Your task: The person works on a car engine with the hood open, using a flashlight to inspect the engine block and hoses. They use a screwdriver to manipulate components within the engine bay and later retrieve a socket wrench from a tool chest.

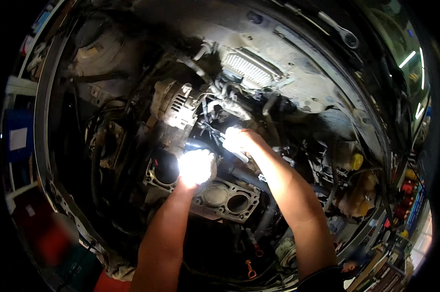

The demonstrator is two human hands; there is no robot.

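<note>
The cylinder block sits with its deck exposed and round bores in view. The left hand is at the block's far edge, just right of its leftmost bore. Glare washes this hand white; I cannot tell whether its fingers are together, apart or clamped on something. The right hand reaches past the block's far side, beside thin dark wires. It looks bent inward, but the bright light hides its fingertips, so I cannot tell whether it grips anything.

Beyond the block's left end stands the alternator, with slots in its housing. A ribbed metal unit lies farther beyond the block. A ratchet wrench rests well beyond the block to the far right. A yellow cap is right of the block, and an orange loop handle is on its near side.
</note>
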